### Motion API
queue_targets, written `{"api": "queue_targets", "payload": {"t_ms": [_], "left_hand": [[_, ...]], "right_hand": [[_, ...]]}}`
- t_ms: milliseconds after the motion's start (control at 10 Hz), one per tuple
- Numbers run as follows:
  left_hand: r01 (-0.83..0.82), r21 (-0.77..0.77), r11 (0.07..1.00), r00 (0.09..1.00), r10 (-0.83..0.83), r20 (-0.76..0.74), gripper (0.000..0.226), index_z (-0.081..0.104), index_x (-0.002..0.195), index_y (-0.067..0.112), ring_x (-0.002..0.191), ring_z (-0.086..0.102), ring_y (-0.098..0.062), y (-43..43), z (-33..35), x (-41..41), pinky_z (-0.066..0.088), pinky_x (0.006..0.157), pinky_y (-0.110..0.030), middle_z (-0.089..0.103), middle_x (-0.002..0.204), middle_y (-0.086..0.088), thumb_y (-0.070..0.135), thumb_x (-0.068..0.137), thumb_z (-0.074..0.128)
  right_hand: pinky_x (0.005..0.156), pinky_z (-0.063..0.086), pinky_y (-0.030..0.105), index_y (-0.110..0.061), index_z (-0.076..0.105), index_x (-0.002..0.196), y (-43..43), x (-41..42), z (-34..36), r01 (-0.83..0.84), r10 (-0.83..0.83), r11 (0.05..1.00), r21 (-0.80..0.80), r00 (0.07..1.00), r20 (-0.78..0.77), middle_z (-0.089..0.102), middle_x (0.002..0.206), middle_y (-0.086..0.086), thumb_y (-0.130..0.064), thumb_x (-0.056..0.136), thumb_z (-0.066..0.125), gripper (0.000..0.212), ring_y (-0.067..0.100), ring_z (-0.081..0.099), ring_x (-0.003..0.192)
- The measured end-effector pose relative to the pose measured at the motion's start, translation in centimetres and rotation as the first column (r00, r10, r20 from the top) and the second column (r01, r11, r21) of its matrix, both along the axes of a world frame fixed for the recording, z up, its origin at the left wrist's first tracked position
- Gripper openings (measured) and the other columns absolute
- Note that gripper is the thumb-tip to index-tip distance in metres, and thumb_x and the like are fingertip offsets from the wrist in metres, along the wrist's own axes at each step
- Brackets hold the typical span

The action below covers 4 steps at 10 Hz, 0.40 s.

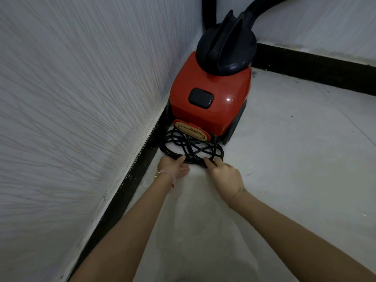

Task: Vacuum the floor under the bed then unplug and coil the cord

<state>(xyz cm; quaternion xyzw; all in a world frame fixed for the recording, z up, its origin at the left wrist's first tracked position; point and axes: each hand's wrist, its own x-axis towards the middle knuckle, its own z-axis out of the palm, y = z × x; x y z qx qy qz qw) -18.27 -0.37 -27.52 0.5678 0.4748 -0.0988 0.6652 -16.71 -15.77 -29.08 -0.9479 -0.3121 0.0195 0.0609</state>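
Where the cord (191, 148) lies: in loose black loops on the floor (289, 163), touching the rear of the red vacuum (211, 110), by the wall (81, 94).
My left hand (173, 167): thumb and curled fingers grip the coil's near left edge.
My right hand (223, 174): fingers curled onto the coil's near right edge, holding it.
Hose (262, 8): black, leaving the vacuum's top.

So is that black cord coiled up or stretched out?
Coiled: the cord lies in loose overlapping loops on the floor by the vacuum.

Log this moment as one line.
phase: coiling; black power cord: looped on floor by red canister vacuum; left hand: holds cord; right hand: grips cord
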Motion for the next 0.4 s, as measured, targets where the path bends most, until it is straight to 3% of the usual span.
{"api": "queue_targets", "payload": {"t_ms": [100, 200, 300, 400], "left_hand": [[0.079, -0.009, 0.997, 0.997, -0.079, -0.007, 0.022, 0.058, 0.106, -0.007, 0.067, 0.06, -0.017, 1.0, -0.1, -0.5, 0.056, 0.058, -0.024, 0.062, 0.077, -0.011, 0.01, 0.092, 0.057], [0.058, -0.152, 0.987, 0.998, -0.058, 0.004, 0.015, 0.06, 0.102, 0.0, 0.079, 0.063, -0.018, 1.5, 0.3, -1.3, 0.058, 0.071, -0.027, 0.065, 0.088, -0.011, 0.01, 0.091, 0.059], [0.018, -0.287, 0.958, 1.0, -0.02, -0.004, 0.026, 0.06, 0.115, 0.0, 0.102, 0.062, -0.023, 1.7, 1.9, -2.1, 0.046, 0.093, -0.033, 0.067, 0.108, -0.013, 0.013, 0.093, 0.056], [0.045, -0.211, 0.976, 0.994, -0.065, -0.091, 0.032, 0.05, 0.124, 0.002, 0.11, 0.052, -0.022, 1.0, 5.8, -2.6, 0.042, 0.1, -0.033, 0.059, 0.105, -0.005, 0.014, 0.095, 0.053]], "right_hand": [[0.025, 0.033, 0.022, -0.01, 0.074, 0.1, -0.7, -0.1, 0.2, -0.005, 0.008, 0.999, 0.041, 0.998, -0.068, 0.066, 0.071, 0.011, 0.001, 0.034, 0.09, 0.069, 0.024, 0.055, 0.034], [0.034, 0.045, 0.028, -0.009, 0.065, 0.119, -1.9, -0.8, 0.3, -0.038, 0.053, 0.986, 0.161, 0.995, -0.086, 0.067, 0.083, 0.011, -0.005, 0.056, 0.086, 0.066, 0.024, 0.064, 0.054], [0.074, 0.058, 0.033, -0.01, 0.045, 0.139, -4.8, -2.8, 0.9, -0.096, 0.144, 0.978, 0.187, 0.955, -0.259, 0.064, 0.121, 0.014, -0.011, 0.062, 0.082, 0.086, 0.029, 0.068, 0.095], [0.109, 0.035, 0.033, -0.017, 0.019, 0.15, -8.3, -4.1, 4.9, -0.037, 0.068, 0.997, 0.07, 0.857, -0.511, 0.04, 0.149, 0.007, -0.018, 0.087, 0.062, 0.076, 0.026, 0.044, 0.133]]}}
